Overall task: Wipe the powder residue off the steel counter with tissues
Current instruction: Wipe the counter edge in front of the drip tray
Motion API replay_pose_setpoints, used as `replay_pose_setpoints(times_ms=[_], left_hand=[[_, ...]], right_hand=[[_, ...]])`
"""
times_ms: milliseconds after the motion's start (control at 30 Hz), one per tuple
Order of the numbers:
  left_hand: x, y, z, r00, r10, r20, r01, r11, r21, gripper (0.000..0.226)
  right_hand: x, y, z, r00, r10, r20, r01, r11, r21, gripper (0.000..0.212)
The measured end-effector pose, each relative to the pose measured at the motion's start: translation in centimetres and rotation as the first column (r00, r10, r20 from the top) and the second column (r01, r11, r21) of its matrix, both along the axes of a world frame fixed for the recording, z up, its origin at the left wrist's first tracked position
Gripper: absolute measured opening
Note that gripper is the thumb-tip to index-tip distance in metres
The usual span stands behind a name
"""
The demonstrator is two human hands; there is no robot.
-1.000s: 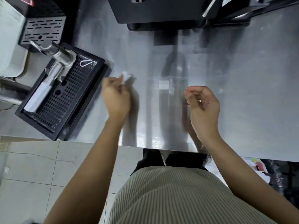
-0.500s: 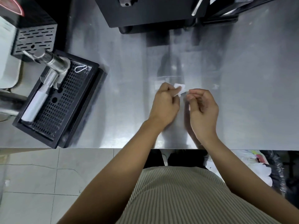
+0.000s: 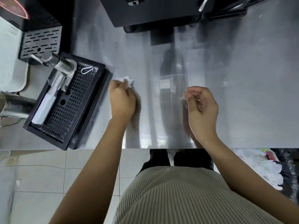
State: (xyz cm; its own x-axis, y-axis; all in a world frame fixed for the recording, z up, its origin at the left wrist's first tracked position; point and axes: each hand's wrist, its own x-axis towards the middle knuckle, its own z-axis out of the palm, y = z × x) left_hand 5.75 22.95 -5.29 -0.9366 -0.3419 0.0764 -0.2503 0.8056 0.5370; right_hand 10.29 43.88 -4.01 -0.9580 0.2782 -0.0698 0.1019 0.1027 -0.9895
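Note:
The steel counter (image 3: 242, 94) spreads across the upper half of the head view, with faint pale smears on it. My left hand (image 3: 122, 101) presses a crumpled white tissue (image 3: 127, 80) onto the counter just right of the black drip tray. My right hand (image 3: 202, 105) hovers curled over the counter's middle, pinching a small white scrap of tissue (image 3: 183, 97) at its fingertips.
A black perforated drip tray (image 3: 68, 109) with a steel portafilter (image 3: 56, 73) lying on it sits at the left. Black machines (image 3: 153, 12) line the back edge. The counter's front edge (image 3: 178, 148) runs just before my body. A bin with white waste (image 3: 268, 168) stands lower right.
My left hand has slid with the tissue from beside my right hand back to the left, toward the drip tray. My right hand has stayed about where it was.

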Motion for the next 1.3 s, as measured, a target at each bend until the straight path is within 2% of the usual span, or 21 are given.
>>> replay_pose_setpoints(times_ms=[67,133,267,433,633,767,833,933,1000,1067,1133,1200,1300], left_hand=[[0.5,-0.4,1.0,1.0,0.006,0.025,-0.006,1.0,0.007,0.032],[1.4,-1.8,1.6,0.995,0.093,0.032,-0.091,0.993,-0.07,0.035],[2.0,-3.5,1.4,0.961,0.2,0.191,-0.16,0.966,-0.202,0.032],[-1.0,-3.2,0.8,0.955,0.188,0.229,-0.146,0.971,-0.187,0.031],[-4.0,-2.8,-0.6,0.993,0.055,0.107,-0.041,0.991,-0.124,0.028],[-3.3,1.0,-0.4,0.986,-0.167,0.024,0.168,0.982,-0.082,0.035],[-2.9,4.1,-0.5,0.964,-0.267,0.02,0.267,0.964,-0.004,0.035],[-2.3,9.1,-0.3,0.881,-0.468,0.072,0.455,0.878,0.149,0.033],[-2.2,10.1,-0.1,0.809,-0.587,0.02,0.566,0.788,0.242,0.036],[-3.1,8.3,0.0,0.855,-0.509,-0.102,0.516,0.814,0.266,0.038],[-4.7,5.0,0.0,0.925,-0.336,-0.179,0.366,0.914,0.176,0.038],[-6.0,2.3,-0.4,0.965,-0.218,-0.144,0.233,0.967,0.099,0.037],[-6.0,2.7,-1.6,0.962,-0.251,-0.104,0.259,0.964,0.065,0.035]], right_hand=[[-0.2,-0.5,0.3,1.0,0.013,0.01,-0.013,1.0,-0.012,0.013],[-0.5,-0.8,0.5,1.0,0.019,0.002,-0.019,1.0,-0.017,0.012],[-1.0,-1.6,0.7,0.999,0.039,0.001,-0.039,0.999,-0.02,0.013],[-1.5,-2.6,0.8,0.998,0.065,0.001,-0.065,0.998,-0.013,0.012],[-1.6,-2.9,0.5,0.999,0.051,0.009,-0.051,0.999,0.016,0.014],[-1.4,-1.7,0.5,0.998,-0.055,0.021,0.054,0.997,0.051,0.017],[-1.4,-1.1,0.5,0.993,-0.111,0.027,0.109,0.991,0.075,0.015],[-1.5,-0.2,0.6,0.983,-0.18,0.037,0.177,0.981,0.086,0.009],[-1.3,0.4,0.9,0.976,-0.216,0.034,0.213,0.973,0.094,0.008],[-1.1,1.0,1.1,0.967,-0.253,0.026,0.25,0.964,0.093,0.008],[-0.8,1.5,1.2,0.957,-0.288,0.029,0.285,0.955,0.08,0.008],[-0.4,1.9,1.2,0.95,-0.308,0.045,0.305,0.95,0.064,0.008],[0.1,2.0,1.0,0.944,-0.322,0.067,0.32,0.946,0.043,0.008]])
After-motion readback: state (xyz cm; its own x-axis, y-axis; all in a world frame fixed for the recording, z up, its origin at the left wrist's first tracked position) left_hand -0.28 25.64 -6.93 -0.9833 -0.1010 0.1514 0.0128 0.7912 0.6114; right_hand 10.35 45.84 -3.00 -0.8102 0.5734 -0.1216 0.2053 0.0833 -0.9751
